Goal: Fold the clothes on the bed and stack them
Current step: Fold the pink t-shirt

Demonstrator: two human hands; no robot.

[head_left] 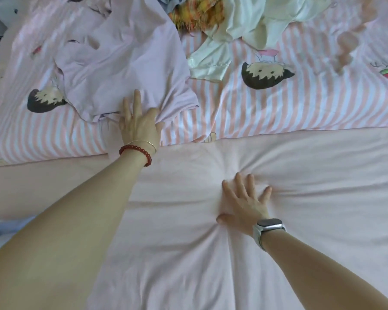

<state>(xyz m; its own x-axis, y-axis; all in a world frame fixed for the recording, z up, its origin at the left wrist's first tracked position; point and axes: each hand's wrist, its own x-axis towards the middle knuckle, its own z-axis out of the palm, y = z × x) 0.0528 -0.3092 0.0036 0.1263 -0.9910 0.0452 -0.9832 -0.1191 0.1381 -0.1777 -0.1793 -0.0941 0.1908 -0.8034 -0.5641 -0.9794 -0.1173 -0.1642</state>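
Observation:
A crumpled lilac garment (121, 70) lies on the striped cartoon-print quilt (278, 108) at the upper left. My left hand (139, 124), with a red bead bracelet on its wrist, lies on the garment's near hem. Two fingers stretch over the cloth, and the fabric bunches between my thumb and the fingers hidden under it. My right hand (244, 202), with a watch on its wrist, presses flat with spread fingers on the plain pink sheet (188, 253), which creases around it. A white garment (244, 30) and an orange checked one (197, 14) lie heaped at the top.
The quilt's near edge runs across the middle of the view. A pale blue cloth (0, 227) shows at the left edge. Something grey-blue (170, 1) lies in the heap at the top.

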